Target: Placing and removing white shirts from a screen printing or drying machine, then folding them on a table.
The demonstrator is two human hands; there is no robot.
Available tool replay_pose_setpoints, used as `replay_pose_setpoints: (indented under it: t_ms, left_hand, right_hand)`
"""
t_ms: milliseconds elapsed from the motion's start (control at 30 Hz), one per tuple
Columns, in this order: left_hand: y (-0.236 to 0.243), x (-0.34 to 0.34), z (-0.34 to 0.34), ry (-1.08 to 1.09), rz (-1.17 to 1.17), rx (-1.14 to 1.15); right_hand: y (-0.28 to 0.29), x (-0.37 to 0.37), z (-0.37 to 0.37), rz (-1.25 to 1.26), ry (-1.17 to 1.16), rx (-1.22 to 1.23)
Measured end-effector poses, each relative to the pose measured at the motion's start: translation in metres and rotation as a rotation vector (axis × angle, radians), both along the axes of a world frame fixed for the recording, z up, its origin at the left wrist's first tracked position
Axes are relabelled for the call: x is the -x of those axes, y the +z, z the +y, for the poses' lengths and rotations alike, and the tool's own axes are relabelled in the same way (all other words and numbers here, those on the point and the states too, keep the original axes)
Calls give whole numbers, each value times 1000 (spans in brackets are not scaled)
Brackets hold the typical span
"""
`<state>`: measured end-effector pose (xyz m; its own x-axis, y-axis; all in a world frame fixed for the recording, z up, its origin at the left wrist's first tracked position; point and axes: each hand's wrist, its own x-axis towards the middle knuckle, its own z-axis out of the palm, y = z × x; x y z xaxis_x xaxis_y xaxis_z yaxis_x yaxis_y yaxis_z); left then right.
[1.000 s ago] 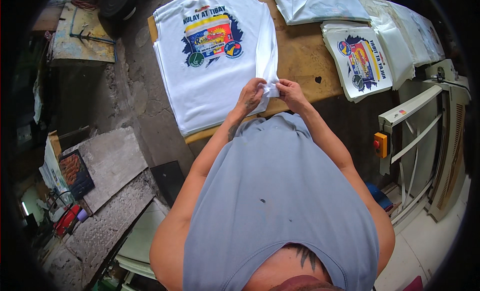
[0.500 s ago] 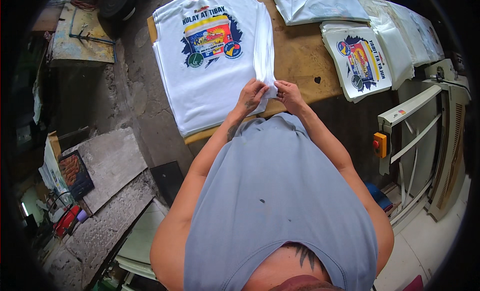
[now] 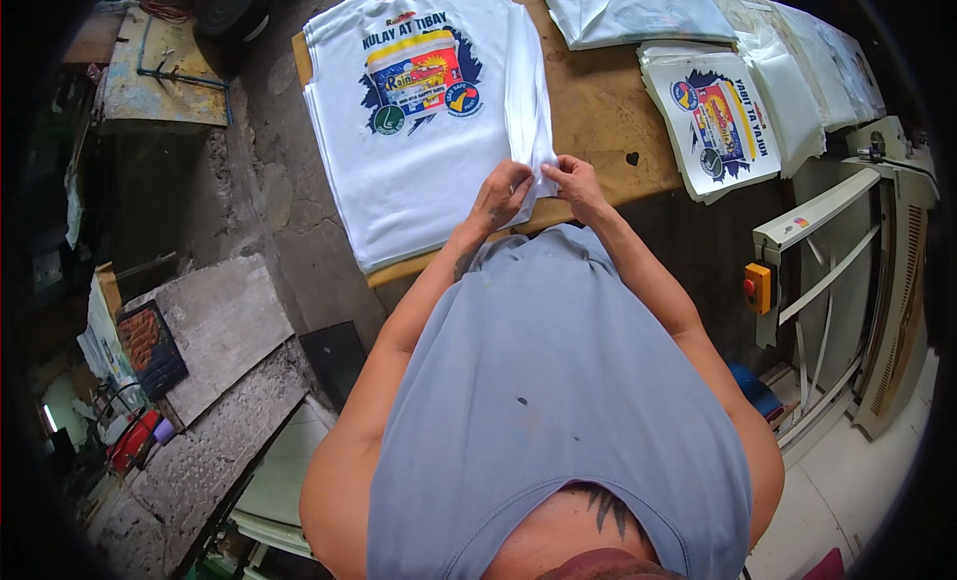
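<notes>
A stack of white sleeveless shirt pieces [image 3: 419, 181] lies at the edge of the table, the top one bearing a colourful bucket print. Both hands are at its lower right corner. My left hand [image 3: 501, 193] pinches the folded edge of the white fabric, fingertips bent inward. Close beside it, my right hand [image 3: 576, 186] pinches the outer side of the same edge between thumb and fingers. The layers along the right side stand up in narrow folds. How many layers each hand grips is hidden.
The brown table [image 3: 598, 122] carries a second stack of printed white pieces [image 3: 723, 127] at the right and folded white fabric [image 3: 638, 17] behind. A pale machine frame [image 3: 817, 216] with an orange switch box [image 3: 758, 288] stands right. Concrete slabs [image 3: 214, 321] lie left.
My right hand has shifted slightly left and up along the fabric edge. The layers at the right side have spread a little outward. My left hand stays nearly in place.
</notes>
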<state>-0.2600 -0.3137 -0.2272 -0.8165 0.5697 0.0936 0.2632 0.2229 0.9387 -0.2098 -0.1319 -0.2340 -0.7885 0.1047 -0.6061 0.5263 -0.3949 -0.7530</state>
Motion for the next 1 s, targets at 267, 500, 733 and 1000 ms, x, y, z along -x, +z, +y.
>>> replay_pose_setpoints:
  t_ms: [267,500,733,1000]
  left_hand:
    - [-1,1,6,245,-117,-44]
    - [0,10,4,182,-26,98]
    - [-9,14,-2,87,25,-1]
    - [-4,16,-8,38,-97,86]
  right_hand:
    - [1,-1,-5,103,-85,242]
    - [8,-2,-7,127,-82,515]
    - [10,4,-5,60,-23,313]
    - [14,5,-6,80,-5,323]
